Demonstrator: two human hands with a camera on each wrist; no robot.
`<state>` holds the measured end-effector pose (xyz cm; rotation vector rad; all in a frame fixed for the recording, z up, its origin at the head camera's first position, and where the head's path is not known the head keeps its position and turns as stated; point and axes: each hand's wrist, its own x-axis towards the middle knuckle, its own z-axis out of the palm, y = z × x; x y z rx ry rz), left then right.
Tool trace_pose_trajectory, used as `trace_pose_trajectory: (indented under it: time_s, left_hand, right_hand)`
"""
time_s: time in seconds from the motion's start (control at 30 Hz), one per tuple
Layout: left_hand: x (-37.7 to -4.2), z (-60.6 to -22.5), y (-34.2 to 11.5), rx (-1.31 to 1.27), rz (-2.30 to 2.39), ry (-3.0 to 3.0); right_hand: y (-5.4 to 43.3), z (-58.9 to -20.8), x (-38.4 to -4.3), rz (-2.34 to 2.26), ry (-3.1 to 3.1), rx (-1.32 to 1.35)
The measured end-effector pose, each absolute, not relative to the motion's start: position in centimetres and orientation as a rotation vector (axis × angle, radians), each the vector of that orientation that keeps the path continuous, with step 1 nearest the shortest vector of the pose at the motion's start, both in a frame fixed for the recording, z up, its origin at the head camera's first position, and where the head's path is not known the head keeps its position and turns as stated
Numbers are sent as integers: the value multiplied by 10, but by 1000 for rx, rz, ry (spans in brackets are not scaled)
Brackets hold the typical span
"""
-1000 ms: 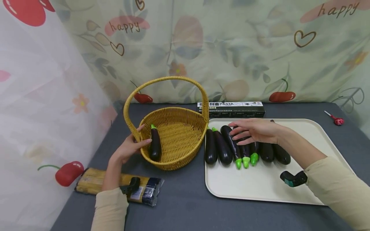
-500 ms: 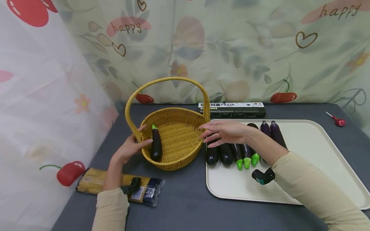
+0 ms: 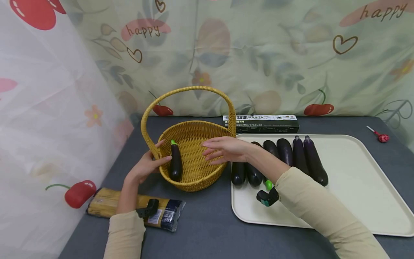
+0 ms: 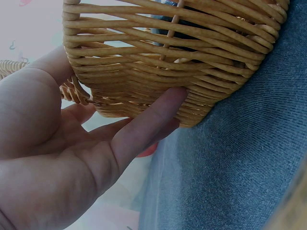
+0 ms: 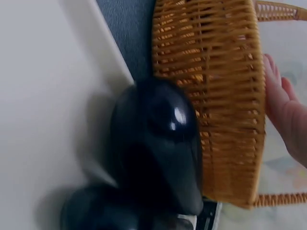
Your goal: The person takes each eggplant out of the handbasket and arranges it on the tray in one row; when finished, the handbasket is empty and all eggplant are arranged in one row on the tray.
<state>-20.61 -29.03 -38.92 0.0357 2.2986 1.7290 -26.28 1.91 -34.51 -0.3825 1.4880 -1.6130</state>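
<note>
A yellow wicker basket (image 3: 194, 185) with a tall handle stands left of centre, one dark eggplant (image 3: 176, 165) with a green stem lying in its left side. My left hand (image 3: 143, 167) grips the basket's left rim, thumb over it; in the left wrist view, fingers (image 4: 148, 120) press the outside of the weave. Above the basket's right half hovers my right hand (image 3: 228, 149), fingers loosely extended and holding nothing. Several more eggplants (image 3: 315, 163) lie in a row on a cream tray (image 3: 359, 187), some partly hidden behind my right forearm.
Behind the basket and tray lies a black-and-white pasta box (image 3: 265, 126). A packet of dry noodles (image 3: 161, 212) is under my left forearm. A red lollipop (image 3: 383, 138) lies at the far right. Patterned curtains (image 3: 258, 64) enclose the back and left.
My right hand has moved left from above the eggplants on the tray to over the basket. The left hand stays on the basket rim.
</note>
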Motion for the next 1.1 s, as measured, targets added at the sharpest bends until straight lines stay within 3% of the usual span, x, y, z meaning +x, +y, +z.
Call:
trace_pose_trajectory:
  time_s: [0.73, 1.1]
  left_hand:
    - [-206, -391, -292, 17, 1740, 2289]
    - [-208, -390, -291, 15, 1730, 2295]
  right_hand:
    - [-67, -378, -263, -1532, 1682, -139]
    - [-87, -388, -259, -1621, 1532, 14]
